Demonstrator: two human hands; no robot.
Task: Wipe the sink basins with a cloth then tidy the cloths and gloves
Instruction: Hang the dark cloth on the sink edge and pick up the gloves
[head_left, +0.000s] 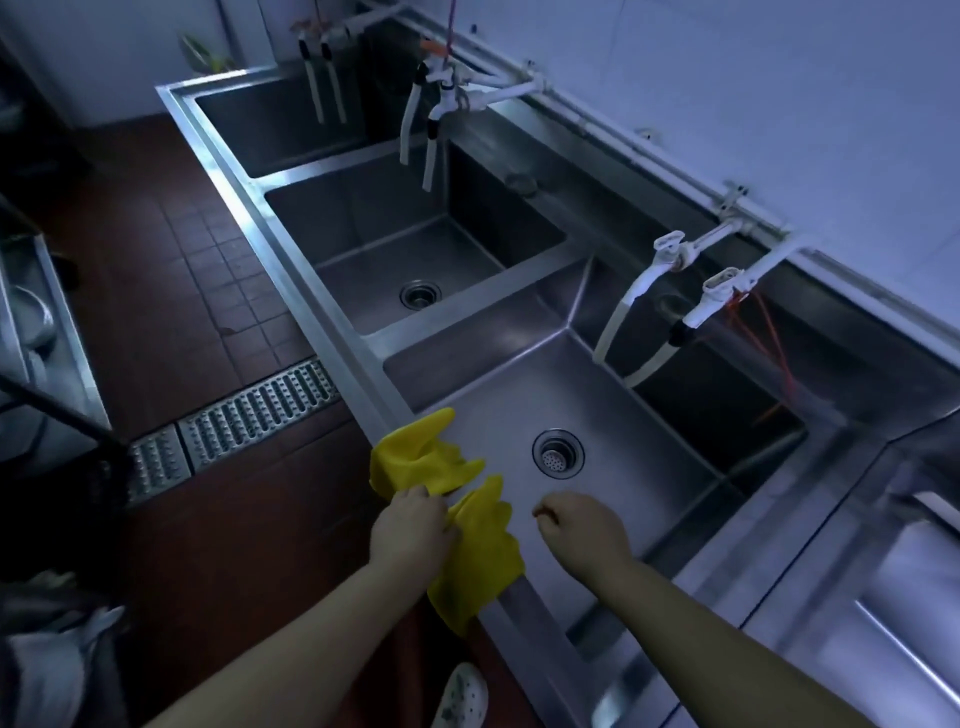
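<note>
A: Far left, what shows?

B: A red tiled floor with a metal drain grate running toward the sink unit. Nothing there belongs to the task.

A: Next along?

B: The sink rim, and two yellow gloves draped over it at the near basin. The far glove hangs with its fingers pointing into the basin; the near glove lies just beside it, its cuff hanging over the floor side.

A: State of the left hand?

B: The left hand sits between the two gloves, fingers curled and pinching the edge of the near glove, touching the far one too.

A: And the right hand?

B: The right hand hovers over the basin, fingers loosely curled, holding nothing. It stands apart from the gloves and short of the drain.

A: Any cloth?

B: None can be made out; the light is dim.

A: Further right?

B: White taps with hoses hang over the basin's back edge.

A: Step in hand, as a judgement?

B: Probably tidying the gloves; the basins look bare.

A: What could go wrong?

B: The gloves balance on a narrow rim. A one-sided tug may slide either glove off, onto the floor or into the basin. Wet rubber is slick, so a light pinch may slip.
</note>
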